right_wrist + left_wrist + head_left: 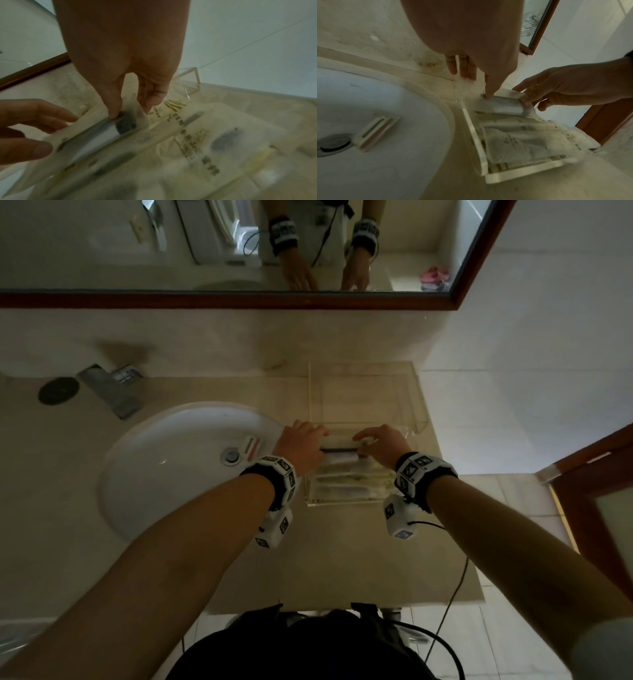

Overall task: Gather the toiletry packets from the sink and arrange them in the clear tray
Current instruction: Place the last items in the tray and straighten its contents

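Observation:
A white toiletry packet (pixel 339 444) with a silvery middle is held level over the clear tray (pixel 342 502), between my two hands. My left hand (pixel 308 440) pinches its left end, thumb on top (pixel 488 94). My right hand (pixel 373 440) pinches the right end between thumb (pixel 113 108) and fingers. Several flat packets (pixel 513 142) lie in the near half of the tray, just under the held packet (pixel 501 105). One white packet with a pink stripe (pixel 251 447) lies in the white sink (pixel 154 474) beside the drain (pixel 231 456).
The tray's far half (pixel 370 395) holds nothing. A metal faucet (pixel 113 392) and a dark round cap (pixel 58 390) stand behind the sink. The mirror's wooden frame (pixel 239 301) runs above the counter. A wooden door (pixel 599 491) is at the right.

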